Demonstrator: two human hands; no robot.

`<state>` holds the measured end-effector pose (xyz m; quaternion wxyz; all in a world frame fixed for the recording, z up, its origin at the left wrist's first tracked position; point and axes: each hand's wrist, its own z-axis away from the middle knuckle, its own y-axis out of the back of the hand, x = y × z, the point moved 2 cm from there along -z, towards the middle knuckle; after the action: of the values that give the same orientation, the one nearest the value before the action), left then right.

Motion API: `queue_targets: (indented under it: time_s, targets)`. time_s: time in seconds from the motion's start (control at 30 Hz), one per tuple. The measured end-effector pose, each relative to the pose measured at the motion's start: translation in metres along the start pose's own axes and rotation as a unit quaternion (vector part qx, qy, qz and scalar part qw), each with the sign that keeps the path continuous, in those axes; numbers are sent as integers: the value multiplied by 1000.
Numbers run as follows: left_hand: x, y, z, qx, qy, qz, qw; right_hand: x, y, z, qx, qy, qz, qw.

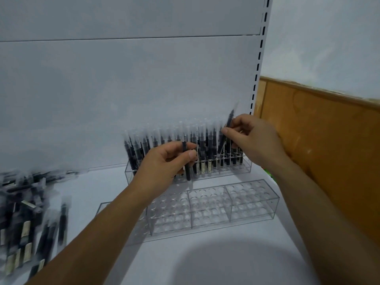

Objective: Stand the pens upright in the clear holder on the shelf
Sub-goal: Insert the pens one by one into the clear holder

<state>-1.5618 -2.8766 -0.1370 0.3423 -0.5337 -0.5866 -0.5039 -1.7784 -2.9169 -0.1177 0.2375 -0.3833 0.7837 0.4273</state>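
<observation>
A clear holder (245, 168) stands at the back of the white shelf, packed with several upright black pens with clear caps. My left hand (164, 163) pinches one black pen (187, 171) upright in front of the holder's middle. My right hand (253, 136) pinches another black pen (229, 120), tilted, above the holder's right end. A second clear holder (255, 204) with rows of round holes lies nearer to me and holds no pens.
A pile of loose black pens (26, 214) lies on the shelf (98, 188) at the left. The white back panel (123, 89) rises behind the holders. A slotted upright (259, 58) and a wooden board (320, 145) stand at the right.
</observation>
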Motion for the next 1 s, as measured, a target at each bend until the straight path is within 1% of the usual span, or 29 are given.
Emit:
queue_targets:
  time_s: [0.13, 0.23, 0.3, 0.37, 0.47, 0.57, 0.63, 0.73, 0.8, 0.87, 0.93, 1.0]
  targets:
    - [1, 0, 2, -4, -3, -7, 1000, 0, -5, -2, -26, 10, 47, 998]
    - [0, 0, 1, -3, -3, -8, 1000, 2, -11, -2, -88, 12, 99, 991]
    - [0, 0, 1, -3, -1, -9, 1000, 3, -16, -2, -132, 6, 150, 980]
    - [0, -1, 0, -4, -1, -11, 1000, 3, -18, -2, -144, 5, 180, 973]
    - [1, -1, 1, -6, -4, -11, 1000, 3, -11, 0, -151, 4, 195, 969]
    - [0, -1, 1, -8, -5, -17, 1000, 0, -3, 6, -133, 6, 147, 980]
    - [1, -1, 1, -12, -10, -35, 999, -9, -3, 11, -123, 17, 65, 990]
    - [0, -2, 2, -25, -28, -76, 996, -25, -11, 18, -167, 27, -45, 985]
    - [-1, -3, 2, -35, -44, -117, 992, -32, -20, 21, -191, 39, -71, 978]
    - [-3, -4, 2, -42, -51, -150, 986, -37, -27, 23, -191, 64, -68, 977]
    - [-3, -5, 2, -45, -58, -173, 982, -39, -30, 25, -177, 76, -64, 979]
    - [-2, -8, 3, -54, -66, -221, 971, -36, -24, 22, -149, 56, -98, 982]
